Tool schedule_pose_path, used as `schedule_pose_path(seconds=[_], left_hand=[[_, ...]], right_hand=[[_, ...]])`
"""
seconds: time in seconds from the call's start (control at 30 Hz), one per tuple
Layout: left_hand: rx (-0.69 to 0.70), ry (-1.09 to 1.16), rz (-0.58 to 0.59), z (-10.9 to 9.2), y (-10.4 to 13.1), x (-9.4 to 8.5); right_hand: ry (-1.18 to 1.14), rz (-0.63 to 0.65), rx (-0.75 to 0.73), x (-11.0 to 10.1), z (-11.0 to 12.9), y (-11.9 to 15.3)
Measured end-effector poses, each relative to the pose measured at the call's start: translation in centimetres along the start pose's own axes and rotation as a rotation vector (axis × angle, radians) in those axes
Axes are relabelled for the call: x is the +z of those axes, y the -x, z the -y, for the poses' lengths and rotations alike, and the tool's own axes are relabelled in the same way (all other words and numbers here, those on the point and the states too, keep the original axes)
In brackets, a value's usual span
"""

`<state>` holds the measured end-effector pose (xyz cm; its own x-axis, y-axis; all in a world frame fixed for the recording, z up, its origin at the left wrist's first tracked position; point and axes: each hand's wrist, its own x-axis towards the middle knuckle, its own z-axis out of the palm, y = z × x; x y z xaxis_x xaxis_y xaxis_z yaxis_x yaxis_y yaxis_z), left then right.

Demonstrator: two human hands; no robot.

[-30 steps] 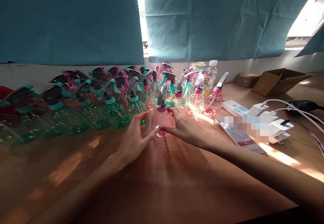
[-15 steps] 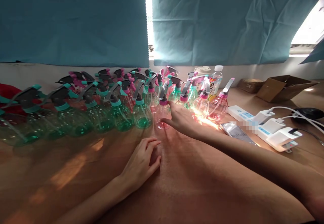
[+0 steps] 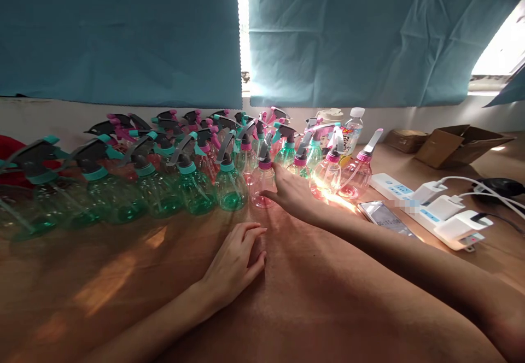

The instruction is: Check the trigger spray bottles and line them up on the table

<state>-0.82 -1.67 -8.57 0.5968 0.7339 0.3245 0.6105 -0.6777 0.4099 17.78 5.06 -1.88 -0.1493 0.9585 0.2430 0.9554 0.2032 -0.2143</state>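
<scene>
Pink spray bottle (image 3: 259, 180), one, head view, just above the centre of the frame: see-through body, magenta collar, grey trigger head, standing upright on the brown counter (image 3: 320, 297). Right hand (image 3: 293, 192), one, at the bottle's right side: thumb laid across the lower front, fingers up toward the collar; grip narrow about the bottle, though some fingers are hidden and whether it clasps firmly cannot be told. Left hand (image 3: 232, 267), one, lower centre: resting on the counter nearer the viewer, fingers loosely bent, grip slack with a gap before the thumb. Green spray bottles (image 3: 197, 191), a front row from the left edge to just beside the pink one, teal collars, upright. Further pink spray bottles (image 3: 356, 177), right of centre, sunlit. Behind these, a crowd of sprayers with pink and teal trims, partly hidden. White-capped drink bottle (image 3: 355, 130) and beige-lidded cup (image 3: 330, 114), right of centre, at the back. Phone (image 3: 388, 220), lying flat, right. Power strip (image 3: 388, 185) with white plugs (image 3: 443, 207), beside it. Cardboard box (image 3: 459, 147), right. Blue curtains (image 3: 123, 35), across the top.
</scene>
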Motion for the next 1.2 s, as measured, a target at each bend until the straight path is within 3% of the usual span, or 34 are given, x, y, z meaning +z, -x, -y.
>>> schedule_pose_path(seconds=[0.17, 0.27, 0.47, 0.7, 1.2], left_hand=[[-0.007, 0.002, -0.011, 0.1, -0.5, 0.1], [0.028, -0.063, -0.076, 0.3, -1.3, 0.3], [0.12, -0.142, -0.186, 0.8, -4.1, 1.0], [0.151, -0.143, -0.224, 1.1, -6.5, 1.8], [0.031, -0.15, -0.194, 1.5, -6.2, 1.5]], right_hand=[[-0.102, -0.137, -0.082, -0.4, -1.6, 1.2], [-0.209, -0.24, -0.11, -1.2, -3.5, 2.5], [-0.234, -0.37, -0.016, -2.1, -7.2, 4.0], [-0.221, -0.316, 0.055, -0.8, -8.9, 2.6], [-0.255, -0.207, 0.07, 0.6, -8.7, 0.0]])
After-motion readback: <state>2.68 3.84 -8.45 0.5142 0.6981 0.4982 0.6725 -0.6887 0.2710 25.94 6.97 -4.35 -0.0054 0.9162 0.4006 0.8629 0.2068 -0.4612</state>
